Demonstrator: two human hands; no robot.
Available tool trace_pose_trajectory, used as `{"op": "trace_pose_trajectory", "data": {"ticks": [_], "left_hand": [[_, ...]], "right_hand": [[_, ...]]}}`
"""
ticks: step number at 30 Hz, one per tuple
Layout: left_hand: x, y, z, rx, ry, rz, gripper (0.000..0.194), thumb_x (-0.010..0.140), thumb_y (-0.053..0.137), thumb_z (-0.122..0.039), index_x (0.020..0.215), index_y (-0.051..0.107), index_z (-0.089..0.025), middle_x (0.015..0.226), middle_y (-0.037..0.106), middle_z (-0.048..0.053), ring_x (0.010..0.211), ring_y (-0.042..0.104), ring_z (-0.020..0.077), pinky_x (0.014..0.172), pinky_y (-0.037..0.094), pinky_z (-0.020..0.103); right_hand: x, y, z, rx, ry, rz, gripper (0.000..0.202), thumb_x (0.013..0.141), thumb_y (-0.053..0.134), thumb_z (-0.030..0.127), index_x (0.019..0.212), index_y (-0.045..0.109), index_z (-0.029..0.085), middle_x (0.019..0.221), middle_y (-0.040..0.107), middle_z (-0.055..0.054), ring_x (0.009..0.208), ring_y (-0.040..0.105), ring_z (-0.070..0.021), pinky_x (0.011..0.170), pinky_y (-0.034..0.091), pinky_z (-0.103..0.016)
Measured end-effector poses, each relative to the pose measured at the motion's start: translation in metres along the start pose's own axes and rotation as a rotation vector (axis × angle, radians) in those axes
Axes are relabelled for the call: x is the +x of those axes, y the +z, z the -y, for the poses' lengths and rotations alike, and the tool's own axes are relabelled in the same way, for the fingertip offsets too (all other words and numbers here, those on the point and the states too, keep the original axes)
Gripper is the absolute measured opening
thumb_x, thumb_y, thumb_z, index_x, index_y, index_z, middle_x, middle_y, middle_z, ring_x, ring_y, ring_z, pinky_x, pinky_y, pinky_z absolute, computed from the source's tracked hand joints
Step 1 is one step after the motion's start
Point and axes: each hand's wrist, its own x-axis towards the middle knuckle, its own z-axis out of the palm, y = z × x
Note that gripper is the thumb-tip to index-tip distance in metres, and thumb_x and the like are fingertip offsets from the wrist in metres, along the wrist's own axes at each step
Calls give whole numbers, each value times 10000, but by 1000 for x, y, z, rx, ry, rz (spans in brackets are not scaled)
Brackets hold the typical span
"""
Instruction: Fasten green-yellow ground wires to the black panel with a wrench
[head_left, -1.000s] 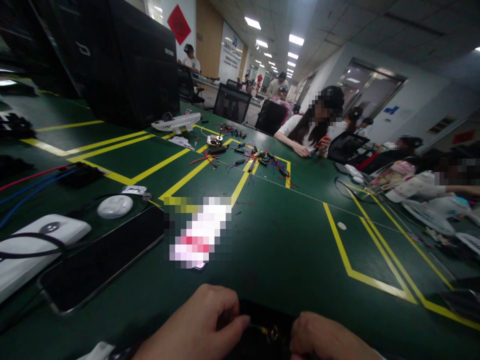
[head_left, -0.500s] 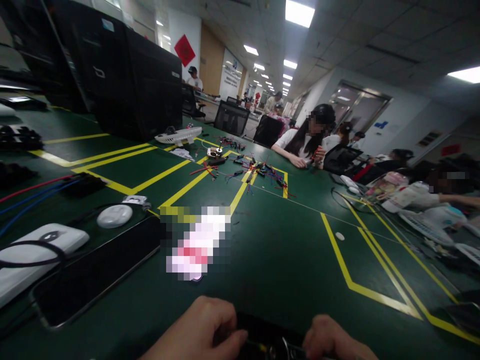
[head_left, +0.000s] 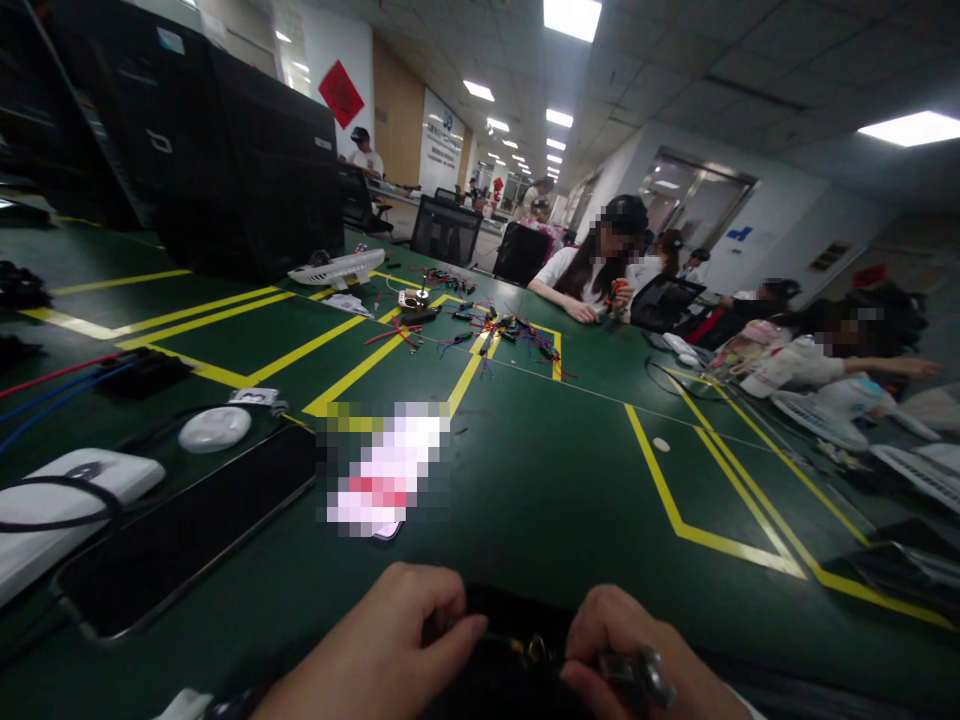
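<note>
Low in the head view, my left hand (head_left: 405,640) is closed, with thumb and index finger pinching one end of a thin wire-like strand (head_left: 504,641) that has a yellowish tip. Opposite it, my right hand (head_left: 630,635) is curled around a small shiny cylindrical thing (head_left: 641,677), whose kind I cannot make out. A small metal ring-like part (head_left: 535,650) shows between the two hands, over a dark surface. Whether the ring joins the strand or the cylinder is too blurred to tell.
A lit phone (head_left: 390,470), partly pixelated, lies ahead on the green table (head_left: 540,500). At left are a dark phone (head_left: 195,530), a white power bank (head_left: 82,500) and a black computer case (head_left: 247,160). Wired parts (head_left: 502,335) lie farther back. A co-worker (head_left: 592,265) sits across.
Both hands have risen in view, and my right hand has turned and come left, showing the shiny cylindrical thing. The background has shifted slightly left and mostly up with the camera.
</note>
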Motion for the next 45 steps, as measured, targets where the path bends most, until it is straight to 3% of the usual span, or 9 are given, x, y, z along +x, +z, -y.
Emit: {"op": "trace_pose_trajectory", "data": {"ticks": [11,17,22,31,42,45], "left_hand": [[2,-2,-3,-29,22,39,329,905,529,-357,628,488,-183,600,443,-62,566,413,116,510,258,221],[2,-2,-4,-19,30,54,362,911,519,-374,606,443,-193,584,410,-65,556,404,117,510,267,221],[1,-5,-8,-8,23,90,350,922,487,-354,614,434,-198,598,434,-55,562,417,122,521,288,225],[3,-2,-3,-6,10,79,360,921,495,-369,609,441,-197,587,425,-58,553,401,121,509,268,223],[4,-1,-7,42,64,18,355,935,475,-378,628,445,-202,610,482,-38,571,466,139,533,306,232],[4,-2,-7,72,88,7,355,934,469,-367,622,440,-200,629,495,-26,594,472,148,549,311,240]], "right_hand": [[13,-26,9,106,-132,89,89,872,606,142,878,645,222,830,658,-5,781,596,-170,695,473,-273],[8,-30,11,161,24,-12,62,922,544,223,869,568,202,740,613,-2,664,586,-167,598,468,-278],[2,-20,15,139,93,-94,89,915,551,230,831,560,201,740,601,-14,651,574,-175,598,451,-294],[3,-4,17,71,8,-36,99,812,657,98,819,589,169,784,635,-57,677,550,-196,584,431,-286],[11,-26,16,124,-153,68,101,830,687,111,836,628,192,779,677,-11,777,599,-182,703,445,-272],[11,-29,14,153,-124,42,63,853,662,162,838,614,199,777,666,-17,734,598,-179,653,452,-263]]}}
